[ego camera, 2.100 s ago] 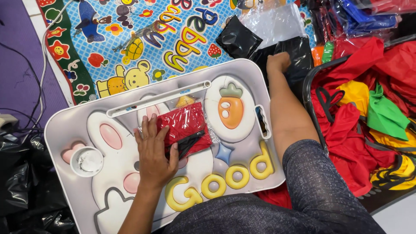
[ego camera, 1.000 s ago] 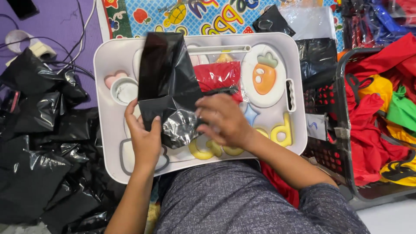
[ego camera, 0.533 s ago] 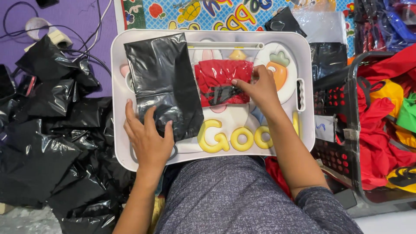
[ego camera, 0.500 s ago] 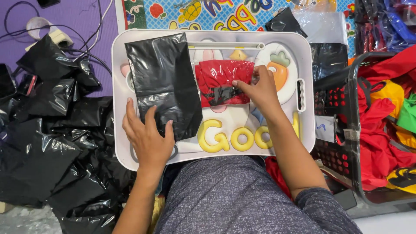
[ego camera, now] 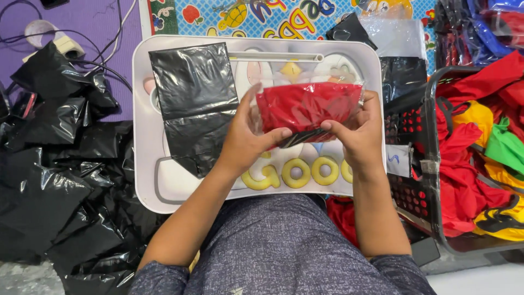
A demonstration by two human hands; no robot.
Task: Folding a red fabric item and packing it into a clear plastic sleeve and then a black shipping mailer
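Both my hands, left (ego camera: 245, 139) and right (ego camera: 357, 134), now pinch the clear-wrapped red fabric packet (ego camera: 308, 106), lifted off the white plastic worktop (ego camera: 144, 164); the flat black plastic bag (ego camera: 191, 104) lies released.

Both forearms are bare. The left hand (ego camera: 245, 143) and right hand (ego camera: 357, 136) carry no gloves. Clothing: blue-grey speckled fabric.

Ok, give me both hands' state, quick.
Left hand: closed on the red packet, left end.
Right hand: closed on the same packet, right end.
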